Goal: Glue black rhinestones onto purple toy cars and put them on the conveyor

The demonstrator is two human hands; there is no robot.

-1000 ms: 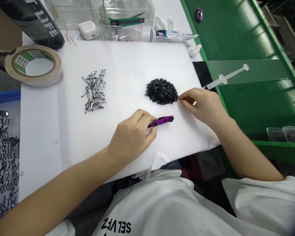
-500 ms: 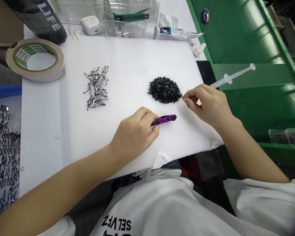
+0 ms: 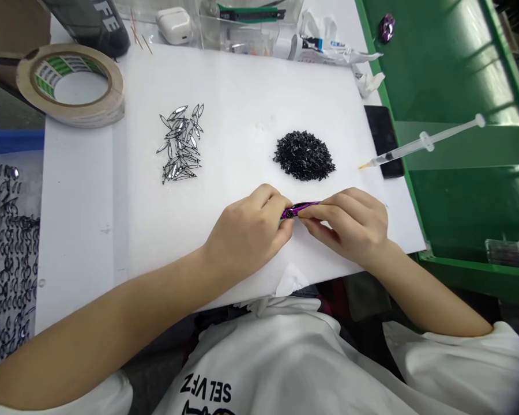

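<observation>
Between finger and thumb, my left hand (image 3: 253, 230) grips one end of a small purple toy car (image 3: 301, 206), wheels showing on its near side. My right hand (image 3: 350, 225) is closed at the car's other end, its fingertips against the car's side and partly covering it. Whether a tiny part sits in those fingertips is hidden. Just beyond the hands lies a heap of small black shiny pieces (image 3: 305, 155). Further left on the white foam sheet (image 3: 233, 104) are scattered clear, dark-rimmed slivers (image 3: 181, 144).
A syringe (image 3: 419, 144) with a yellowish tip lies across a dark phone (image 3: 383, 132) at the right. A tape roll (image 3: 71, 86), a dark bottle (image 3: 95, 26) and a white earbud case (image 3: 174, 26) stand along the back left. Another purple car body (image 3: 386, 27) rests on the green surface.
My right hand has come from the edge of the black heap to the toy car and now touches it. My left hand keeps its grip on the car. The view has shifted slightly.
</observation>
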